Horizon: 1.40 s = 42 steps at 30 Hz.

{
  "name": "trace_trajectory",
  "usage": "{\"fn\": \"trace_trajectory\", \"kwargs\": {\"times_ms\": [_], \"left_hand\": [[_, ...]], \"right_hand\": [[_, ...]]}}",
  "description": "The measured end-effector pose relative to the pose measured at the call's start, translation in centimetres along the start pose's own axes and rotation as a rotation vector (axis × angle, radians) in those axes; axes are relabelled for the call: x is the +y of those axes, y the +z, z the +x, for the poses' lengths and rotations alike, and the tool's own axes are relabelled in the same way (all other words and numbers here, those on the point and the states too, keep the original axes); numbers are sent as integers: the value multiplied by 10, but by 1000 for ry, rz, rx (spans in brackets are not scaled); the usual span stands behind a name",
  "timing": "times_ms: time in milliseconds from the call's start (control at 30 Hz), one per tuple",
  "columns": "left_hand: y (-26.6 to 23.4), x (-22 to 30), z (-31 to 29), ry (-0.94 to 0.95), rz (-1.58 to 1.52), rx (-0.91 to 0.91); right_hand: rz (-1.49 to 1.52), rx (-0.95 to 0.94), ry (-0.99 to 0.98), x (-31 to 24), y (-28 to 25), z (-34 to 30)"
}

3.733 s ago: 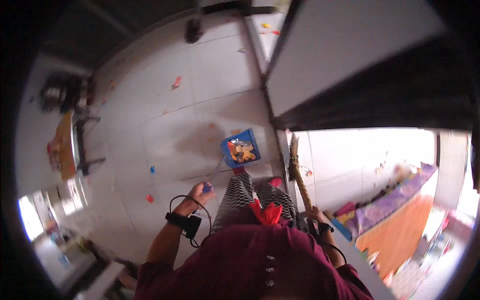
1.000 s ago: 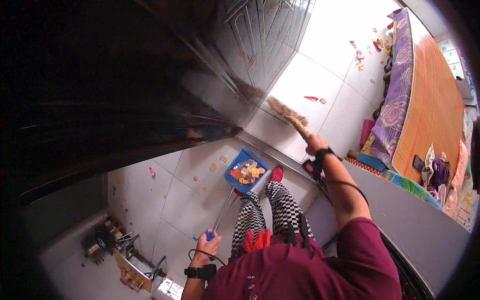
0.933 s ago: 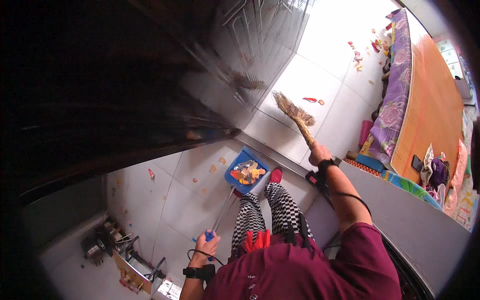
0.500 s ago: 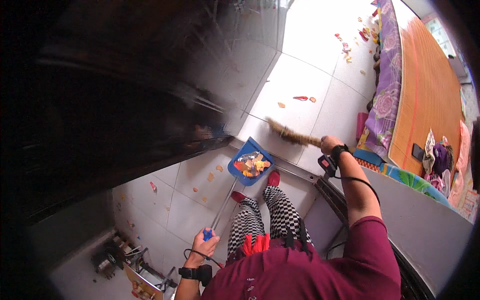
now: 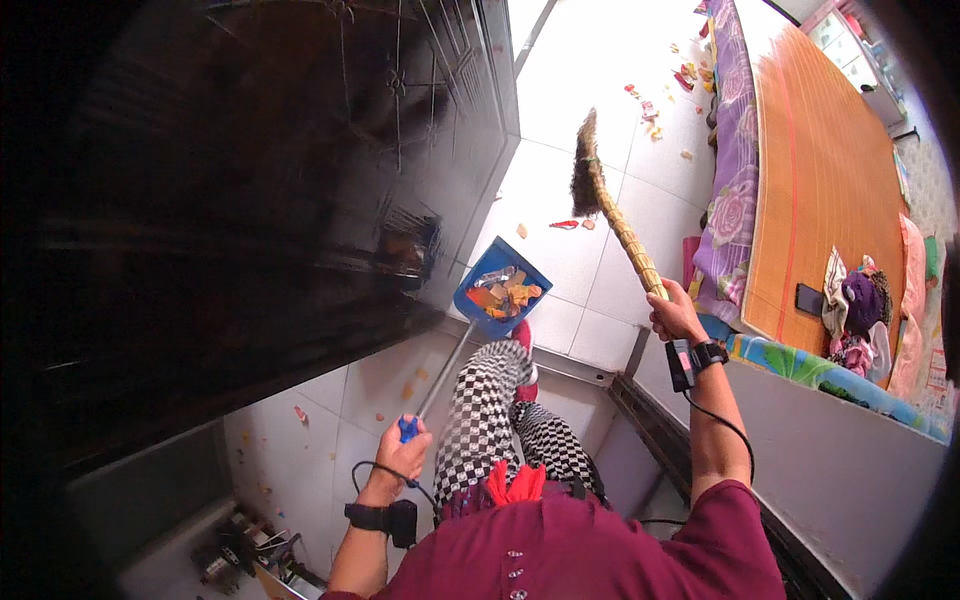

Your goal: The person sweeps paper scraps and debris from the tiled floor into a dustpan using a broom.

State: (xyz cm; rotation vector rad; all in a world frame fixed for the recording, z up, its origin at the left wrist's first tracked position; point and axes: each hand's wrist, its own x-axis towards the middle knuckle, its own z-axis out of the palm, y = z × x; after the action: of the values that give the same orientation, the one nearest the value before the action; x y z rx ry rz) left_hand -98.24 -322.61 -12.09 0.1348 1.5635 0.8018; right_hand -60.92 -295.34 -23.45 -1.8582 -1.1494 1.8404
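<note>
My left hand (image 5: 402, 449) is closed round the blue grip of a long-handled dustpan (image 5: 468, 290). Its blue pan holds wrappers and crumpled orange and tan scraps (image 5: 503, 292), and lies in front of my feet near the doorway. My right hand (image 5: 676, 312) grips the woven handle of a broom (image 5: 588, 175), whose dark bristles point left over the pale tiles. Close below the bristles, a red wrapper (image 5: 564, 225) and a tan scrap (image 5: 522, 231) lie on the floor.
A dark door (image 5: 300, 180) fills the left side. On the right stands a bed with an orange mat (image 5: 815, 170), a phone (image 5: 809, 298) and clothes on it. More litter (image 5: 650, 120) lies along the bed. A metal threshold (image 5: 570, 366) crosses the doorway.
The broom has lifted and swung forward, its head now farther away. The dustpan has moved slightly forward with my left hand. One leg has stepped toward the threshold.
</note>
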Motion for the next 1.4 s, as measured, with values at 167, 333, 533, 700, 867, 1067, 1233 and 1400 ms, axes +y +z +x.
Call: {"fn": "trace_trajectory", "kwargs": {"times_ms": [167,333,533,700,867,1067,1233,1400], "left_hand": [[8,21,50,-22,-40,-46],[7,43,90,-128,-93,-85],[32,100,111,-65,-147,-53],[64,143,125,-58,25,-46],[89,167,140,-91,60,12],[107,199,127,-118,-35,87],[146,226,120,-125,36,109],[170,232,114,-111,55,94]], "right_hand": [[213,-155,18,-10,-22,22],[211,-160,78,-34,-26,69],[209,-123,246,-55,-41,105],[-62,-170,130,-39,-100,145],[-482,-235,108,-93,-139,183],[-566,-388,162,-116,-154,231],[-758,-462,42,-95,-168,295],[-958,-268,-29,-156,-182,310]]}}
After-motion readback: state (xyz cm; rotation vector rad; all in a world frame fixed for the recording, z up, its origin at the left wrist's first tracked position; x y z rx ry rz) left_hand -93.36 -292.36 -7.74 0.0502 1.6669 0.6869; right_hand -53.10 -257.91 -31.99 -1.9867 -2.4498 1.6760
